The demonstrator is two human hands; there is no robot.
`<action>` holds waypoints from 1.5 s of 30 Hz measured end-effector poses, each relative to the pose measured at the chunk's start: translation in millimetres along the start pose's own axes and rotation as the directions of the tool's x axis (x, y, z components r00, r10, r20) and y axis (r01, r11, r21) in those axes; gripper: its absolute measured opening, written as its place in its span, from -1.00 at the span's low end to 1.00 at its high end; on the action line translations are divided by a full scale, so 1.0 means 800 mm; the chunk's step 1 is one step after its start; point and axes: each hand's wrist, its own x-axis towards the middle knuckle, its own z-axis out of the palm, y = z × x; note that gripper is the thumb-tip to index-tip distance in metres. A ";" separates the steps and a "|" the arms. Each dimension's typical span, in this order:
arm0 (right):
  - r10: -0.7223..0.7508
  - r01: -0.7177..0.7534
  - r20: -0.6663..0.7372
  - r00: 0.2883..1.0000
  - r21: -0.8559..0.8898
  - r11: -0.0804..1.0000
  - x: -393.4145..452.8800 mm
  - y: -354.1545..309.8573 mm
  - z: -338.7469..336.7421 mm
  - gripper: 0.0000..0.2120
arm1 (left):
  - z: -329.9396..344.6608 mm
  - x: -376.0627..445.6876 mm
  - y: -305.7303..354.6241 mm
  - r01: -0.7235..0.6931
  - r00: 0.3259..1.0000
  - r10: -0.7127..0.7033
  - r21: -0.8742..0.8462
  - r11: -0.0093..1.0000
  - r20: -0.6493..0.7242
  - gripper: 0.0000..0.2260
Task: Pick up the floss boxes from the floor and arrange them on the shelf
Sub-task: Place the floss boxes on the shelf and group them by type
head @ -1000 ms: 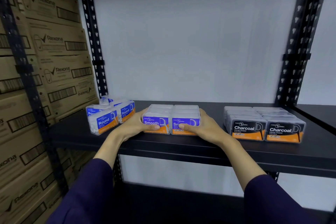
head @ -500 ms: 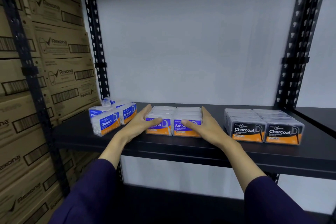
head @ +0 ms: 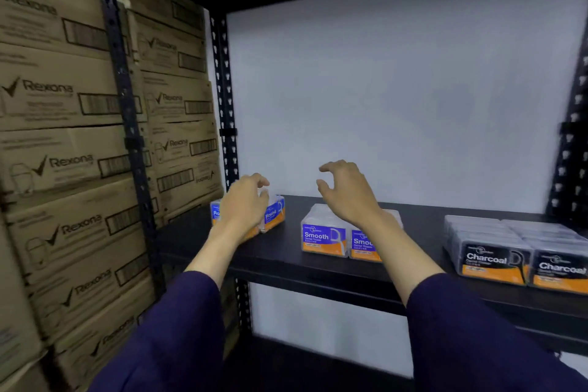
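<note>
On the black shelf (head: pixel 286 259) stand three groups of clear floss boxes. The blue-and-orange "Round" boxes (head: pixel 273 212) sit at the left, slightly askew. My left hand (head: pixel 243 207) hangs over them with curled fingers and hides most of them; whether it touches them I cannot tell. The purple "Smooth" boxes (head: pixel 323 237) stand in the middle. Above them my right hand (head: pixel 346 191) hovers with fingers spread, holding nothing. The black "Charcoal" boxes (head: pixel 496 259) line the right side.
Stacked Rexona cartons (head: pixel 63 149) fill the neighbouring rack on the left, behind a perforated black upright (head: pixel 127 111). A white wall (head: pixel 397 99) backs the shelf. Another dark shelf (head: pixel 302 369) lies below.
Both hands have let go of the Smooth boxes and lifted. My left hand has moved left over the Round boxes. The view has swung to the left.
</note>
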 end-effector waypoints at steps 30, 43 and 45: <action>-0.130 0.106 0.637 0.760 0.076 0.991 0.093 -0.051 0.136 -0.54 | 0.014 0.011 -0.171 0.048 0.942 0.053 -0.290 0.956 0.331 -0.61; -0.080 -0.019 0.488 0.869 0.194 0.981 0.119 -0.037 0.142 -0.68 | 0.005 0.034 -0.192 0.114 0.943 0.021 -0.382 0.917 0.333 -0.11; -0.063 0.002 0.532 0.844 0.113 0.994 0.129 -0.028 0.149 -0.63 | 0.005 0.041 -0.197 0.125 0.923 0.019 -0.345 0.930 0.384 -0.08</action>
